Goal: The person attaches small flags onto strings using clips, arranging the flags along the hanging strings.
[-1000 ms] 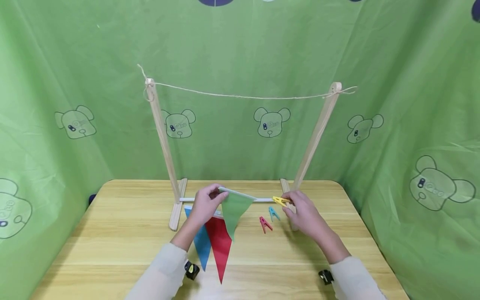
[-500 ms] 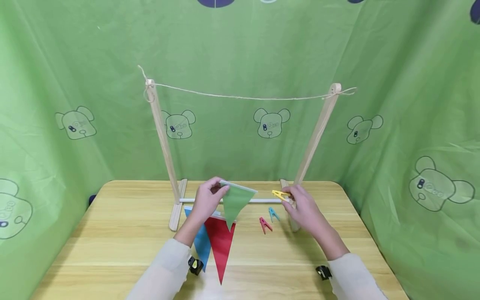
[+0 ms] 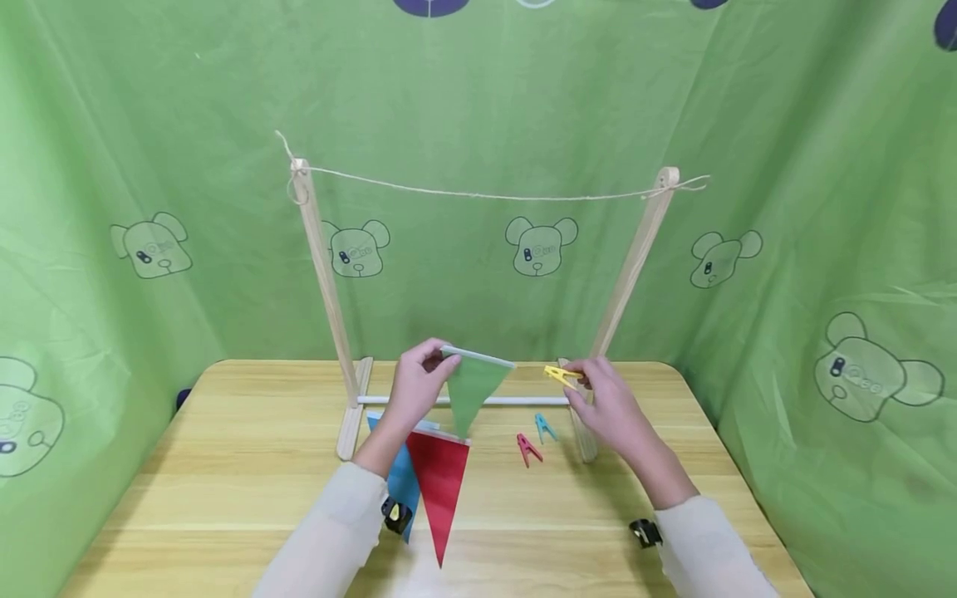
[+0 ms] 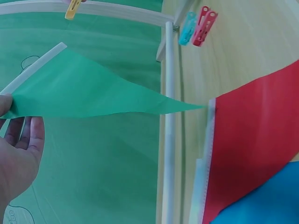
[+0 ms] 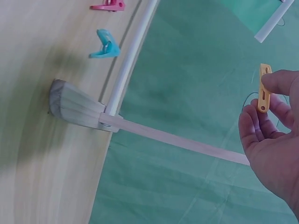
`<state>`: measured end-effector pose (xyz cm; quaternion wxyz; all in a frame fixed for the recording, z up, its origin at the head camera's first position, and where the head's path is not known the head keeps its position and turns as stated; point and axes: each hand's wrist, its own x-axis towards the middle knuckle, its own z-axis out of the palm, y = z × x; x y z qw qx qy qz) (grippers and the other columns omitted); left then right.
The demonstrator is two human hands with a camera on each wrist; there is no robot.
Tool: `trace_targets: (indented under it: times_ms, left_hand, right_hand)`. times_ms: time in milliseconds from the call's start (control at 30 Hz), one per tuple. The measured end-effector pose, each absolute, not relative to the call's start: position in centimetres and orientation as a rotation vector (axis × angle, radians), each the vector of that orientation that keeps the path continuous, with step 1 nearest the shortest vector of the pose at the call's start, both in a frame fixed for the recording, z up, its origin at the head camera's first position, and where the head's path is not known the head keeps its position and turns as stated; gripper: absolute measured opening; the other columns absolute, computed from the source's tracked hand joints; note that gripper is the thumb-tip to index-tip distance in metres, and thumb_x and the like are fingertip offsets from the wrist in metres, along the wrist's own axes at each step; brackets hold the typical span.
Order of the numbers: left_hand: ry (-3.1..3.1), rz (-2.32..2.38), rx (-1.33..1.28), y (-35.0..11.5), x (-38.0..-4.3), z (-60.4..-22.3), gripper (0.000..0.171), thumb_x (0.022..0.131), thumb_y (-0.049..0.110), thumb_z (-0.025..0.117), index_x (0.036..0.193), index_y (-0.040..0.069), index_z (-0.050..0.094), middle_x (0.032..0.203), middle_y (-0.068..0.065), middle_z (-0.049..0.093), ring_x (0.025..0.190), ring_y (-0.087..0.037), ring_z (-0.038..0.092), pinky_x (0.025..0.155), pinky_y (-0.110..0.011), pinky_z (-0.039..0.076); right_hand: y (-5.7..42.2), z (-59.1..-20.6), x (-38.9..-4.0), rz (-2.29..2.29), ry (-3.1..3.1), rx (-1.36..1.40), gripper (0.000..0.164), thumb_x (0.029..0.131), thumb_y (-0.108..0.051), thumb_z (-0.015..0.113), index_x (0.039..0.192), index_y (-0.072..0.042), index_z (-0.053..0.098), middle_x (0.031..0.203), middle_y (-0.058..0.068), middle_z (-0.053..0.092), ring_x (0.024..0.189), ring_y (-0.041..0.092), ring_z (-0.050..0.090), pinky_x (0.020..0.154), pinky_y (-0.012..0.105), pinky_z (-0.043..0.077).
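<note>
Bench: carrying frame.
Left hand: pinching green flag by corner, likely leaving it hanging.
Right hand: pinching yellow clip, apparently exposing nose.

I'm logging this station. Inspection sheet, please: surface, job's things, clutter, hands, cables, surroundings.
Surface: wood-grain table.
Job's things: green pennant and yellow clip held up; red pennant partly over blue pennant on the table; pink clip and turquoise clip lying near each other; string tied across two wooden posts, nothing hung on it.
Clutter: nothing seen.
Hands: left hand pinches the green pennant's top corner; right hand pinches the yellow clip.
Cables: nothing seen.
Surroundings: green curtain printed with cartoon animal heads.
</note>
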<state>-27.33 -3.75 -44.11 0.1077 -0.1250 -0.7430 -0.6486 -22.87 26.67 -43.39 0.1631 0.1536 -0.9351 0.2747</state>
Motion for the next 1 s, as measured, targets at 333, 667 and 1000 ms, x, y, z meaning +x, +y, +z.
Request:
trace_targets:
  times_ms: [333, 667, 1000]
  left_hand:
    - [-2.172, -1.908, -0.393, -3.6, -27.9, -42.8, 0.008, 0.095, 0.009, 0.074, 0.102, 0.006, 0.073, 0.087, -0.007, 0.065, 0.079, -0.016, 0.059, 0.069, -0.021, 0.053]
    - [-2.107, -1.923, -0.432, -3.2, -28.3, -41.5, 0.009, 0.097, 0.012, 0.073, 0.103, 0.004, 0.073, 0.084, -0.006, 0.061, 0.077, -0.015, 0.055, 0.069, -0.021, 0.050]
    - [-2.065, -1.929, -0.410, -2.4, -28.9, -40.2, 0.011, 0.096, 0.010, 0.073, 0.103, 0.002, 0.073, 0.086, -0.006, 0.065, 0.078, -0.014, 0.057, 0.071, -0.021, 0.052]
  right_hand:
    - [26.4, -41.7, -23.5, 0.803, -2.656, 0.471, 0.031, 0.098, -0.005, 0.068, 0.127, 0.002, 0.061, 0.115, 0.018, 0.057, 0.104, 0.033, 0.062, 0.092, 0.051, 0.058]
    - [26.0, -39.3, -24.2, 0.770, -2.596, 0.508, 0.031, 0.097, -0.003, 0.069, 0.127, 0.001, 0.061, 0.116, 0.017, 0.058, 0.104, 0.034, 0.064, 0.089, 0.049, 0.061]
    - [26.1, -37.2, -24.5, 0.764, -2.515, 0.473, 0.034, 0.093, 0.000, 0.072, 0.125, 0.003, 0.060, 0.112, 0.018, 0.059, 0.100, 0.034, 0.064, 0.087, 0.050, 0.060]
